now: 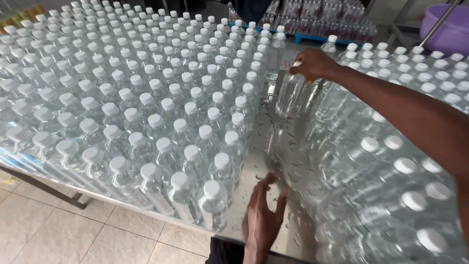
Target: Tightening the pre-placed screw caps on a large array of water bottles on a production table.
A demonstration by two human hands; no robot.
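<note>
Clear plastic water bottles with white caps stand packed in two large blocks on a wet steel table [273, 146]. My right hand [312, 64] reaches out over the right block and grips the cap and neck of one bottle [289, 93] at the far end of the bare strip between the blocks. My left hand [264, 215] hovers low over the near end of that strip, fingers apart, holding nothing, next to the front corner bottle [213, 200] of the left block.
The left block of bottles [122, 98] fills most of the table; the right block [391, 161] runs to the right edge. A purple tub [447, 27] stands at the back right, wrapped bottle packs [322, 14] on a blue pallet behind. Tiled floor [63, 230] lies below the table's front edge.
</note>
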